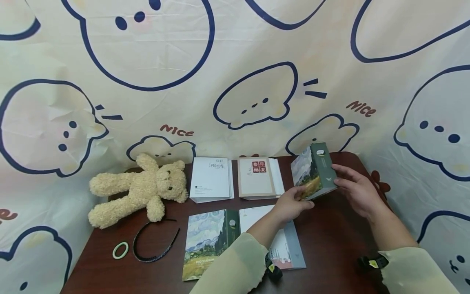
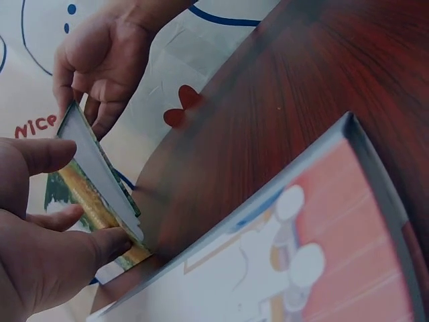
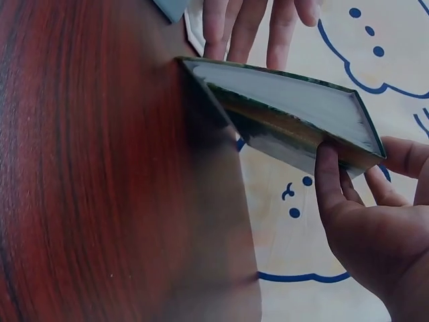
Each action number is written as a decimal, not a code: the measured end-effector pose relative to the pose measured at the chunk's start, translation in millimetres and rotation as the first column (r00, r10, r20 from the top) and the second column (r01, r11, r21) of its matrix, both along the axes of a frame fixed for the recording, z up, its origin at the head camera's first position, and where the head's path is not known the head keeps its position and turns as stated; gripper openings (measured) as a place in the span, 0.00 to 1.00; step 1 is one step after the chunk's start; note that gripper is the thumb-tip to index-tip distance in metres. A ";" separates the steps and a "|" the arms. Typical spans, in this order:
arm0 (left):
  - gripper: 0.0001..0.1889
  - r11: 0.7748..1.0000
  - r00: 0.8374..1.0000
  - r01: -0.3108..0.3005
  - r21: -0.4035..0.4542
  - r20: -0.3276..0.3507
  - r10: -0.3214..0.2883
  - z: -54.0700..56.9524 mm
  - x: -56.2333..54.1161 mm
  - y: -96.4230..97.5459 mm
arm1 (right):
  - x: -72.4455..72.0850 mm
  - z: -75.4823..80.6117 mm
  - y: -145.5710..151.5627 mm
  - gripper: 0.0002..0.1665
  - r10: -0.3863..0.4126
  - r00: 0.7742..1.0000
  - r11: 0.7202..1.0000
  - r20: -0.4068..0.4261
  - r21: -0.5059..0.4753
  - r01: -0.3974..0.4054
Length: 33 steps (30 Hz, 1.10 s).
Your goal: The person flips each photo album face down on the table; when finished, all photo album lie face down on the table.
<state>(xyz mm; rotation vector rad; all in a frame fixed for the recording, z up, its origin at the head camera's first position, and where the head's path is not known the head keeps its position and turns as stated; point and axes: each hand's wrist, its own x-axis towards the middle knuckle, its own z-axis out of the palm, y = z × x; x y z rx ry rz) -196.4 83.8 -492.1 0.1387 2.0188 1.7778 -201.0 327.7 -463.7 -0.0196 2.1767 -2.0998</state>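
Observation:
A thick photo album (image 1: 324, 165) with a landscape painting on its cover and a dark green spine is tilted up at the table's right back. My right hand (image 1: 356, 190) pinches it at the spine side, with thumb and fingers on either face of that edge in the right wrist view. The fairly straight fingers of my left hand (image 1: 288, 207) touch the painted cover near its lower edge. In the right wrist view, the left thumb stands apart from the album. A white album with a grey spine (image 1: 295, 249) lies beneath my left forearm.
A matching painted album (image 1: 205, 241) lies at the front. Behind stand a white album (image 1: 209, 179) and a cream one with red stamps (image 1: 257, 175). At left are a teddy bear (image 1: 141, 188), a black headband (image 1: 147, 259) and a pale green ring (image 1: 120, 250).

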 end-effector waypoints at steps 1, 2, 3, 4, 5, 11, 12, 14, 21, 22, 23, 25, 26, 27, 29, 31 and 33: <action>0.29 1.000 1.000 -0.002 0.001 0.002 0.002 -0.7 0.3 0.9 | 0.0 -1.2 1.4 0.33 -0.004 1.000 1.000 0.002 -0.011 0.004; 0.29 1.000 1.000 -0.004 0.001 0.005 0.004 -1.1 0.7 1.7 | -0.1 -2.4 2.7 0.33 -0.008 1.000 1.000 0.005 -0.018 0.008; 0.30 1.000 1.000 -0.003 0.005 0.007 0.003 -1.5 1.1 2.5 | 0.0 -3.3 3.9 0.33 -0.012 1.000 1.000 0.009 -0.023 0.012; 0.30 1.000 1.000 -0.002 0.011 0.008 0.002 -2.0 1.1 2.5 | -0.9 -4.2 4.4 0.33 -0.017 1.000 0.999 0.014 -0.030 0.017; 0.31 1.000 1.000 0.000 0.015 0.008 0.000 -2.3 1.1 2.6 | -1.6 -5.1 5.0 0.33 -0.021 1.000 0.999 0.019 -0.037 0.022; 0.34 1.000 1.000 0.014 0.002 0.011 -0.014 -1.9 1.1 2.8 | -6.0 -11.2 9.1 0.34 -0.058 0.995 0.998 0.078 0.032 0.055; 0.34 1.000 1.000 0.013 -0.002 0.014 -0.012 -1.9 0.8 2.8 | -7.2 -12.8 9.4 0.35 -0.064 0.994 0.997 0.086 0.058 0.059; 0.36 1.000 1.000 0.010 -0.011 0.018 -0.010 -1.7 0.2 2.9 | -9.6 -16.0 9.1 0.38 -0.083 0.992 0.990 0.098 0.122 0.071; 0.36 1.000 1.000 0.001 -0.031 0.022 0.000 -1.0 -1.7 3.8 | -18.3 -27.5 5.6 0.48 -0.134 0.985 0.952 0.108 0.289 0.098; 0.37 0.999 1.000 -0.002 -0.040 0.025 0.003 -0.8 -1.5 3.9 | -19.3 -29.0 5.5 0.49 -0.138 0.984 0.949 0.111 0.298 0.099; 0.37 0.999 1.000 -0.006 -0.047 0.026 0.007 -1.0 -1.5 4.1 | -20.1 -30.3 5.2 0.49 -0.142 0.983 0.947 0.116 0.305 0.101; 0.37 0.998 0.999 -0.014 -0.062 0.030 0.016 -1.1 -1.5 4.0 | -21.4 -32.1 4.5 0.49 -0.153 0.980 0.942 0.129 0.320 0.105; 0.37 0.998 0.999 -0.016 -0.068 0.031 0.019 -1.1 -1.6 3.9 | -21.8 -32.7 4.2 0.49 -0.158 0.978 0.940 0.134 0.325 0.107; 0.38 0.997 0.999 -0.018 -0.071 0.034 0.020 -1.2 -1.6 3.8 | -22.3 -33.5 4.1 0.48 -0.163 0.977 0.938 0.139 0.328 0.110; 0.38 0.997 0.999 -0.019 -0.074 0.037 0.022 -1.5 -1.9 3.4 | -23.0 -34.4 3.9 0.48 -0.173 0.974 0.935 0.144 0.334 0.117; 0.39 0.997 0.999 -0.018 -0.081 0.037 0.021 -2.5 -2.7 2.5 | -23.7 -35.5 3.9 0.47 -0.176 0.973 0.933 0.148 0.340 0.117; 0.39 0.996 0.999 -0.018 -0.084 0.036 0.021 -4.3 -3.8 1.8 | -24.9 -37.0 3.9 0.46 -0.174 0.973 0.932 0.149 0.345 0.114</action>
